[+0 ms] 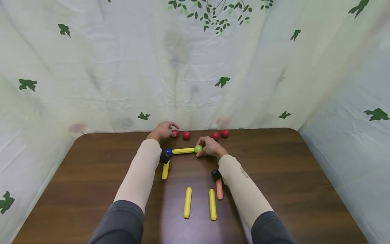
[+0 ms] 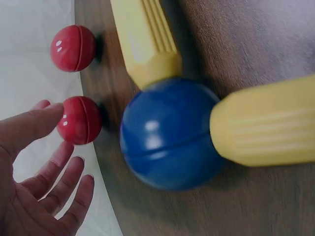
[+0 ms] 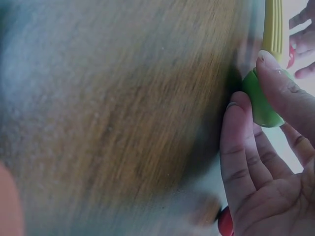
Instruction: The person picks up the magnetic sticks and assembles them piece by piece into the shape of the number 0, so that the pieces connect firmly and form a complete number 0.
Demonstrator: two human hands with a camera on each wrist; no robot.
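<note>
The right hand (image 1: 210, 147) is pinching the green ball (image 1: 198, 148) near the middle of the table (image 1: 289, 176), thumb and fingertips (image 3: 268, 61) curling round the ball in the right wrist view. The green ball is sitting at the 3 o'clock end of a horizontal yellow stick (image 1: 183, 150), whose 9 o'clock end is meeting the blue ball (image 1: 168, 152). A second yellow stick (image 1: 165, 169) is running from the blue ball toward 6 o'clock; the left wrist view is showing both sticks touching that ball (image 2: 167, 132).

The left hand (image 1: 163, 129) is reaching toward 12 o'clock at the far table edge, fingers relaxed and spread and holding nothing, its fingertips (image 2: 47, 118) just beside a red ball (image 1: 175, 133); whether they are touching it cannot be told. Another red ball (image 1: 186, 135) is lying just at 3 o'clock of the first, and two more red balls (image 1: 220, 134) are sitting together behind the right hand.

Toward 6 o'clock, two loose yellow sticks (image 1: 200, 203) are lying side by side between the forearms. A salmon stick (image 1: 219, 188) topped by a black ball (image 1: 216, 174) is resting against the right sleeve. Another black ball (image 1: 164, 158) is showing by the left wrist, just below the blue ball.
</note>
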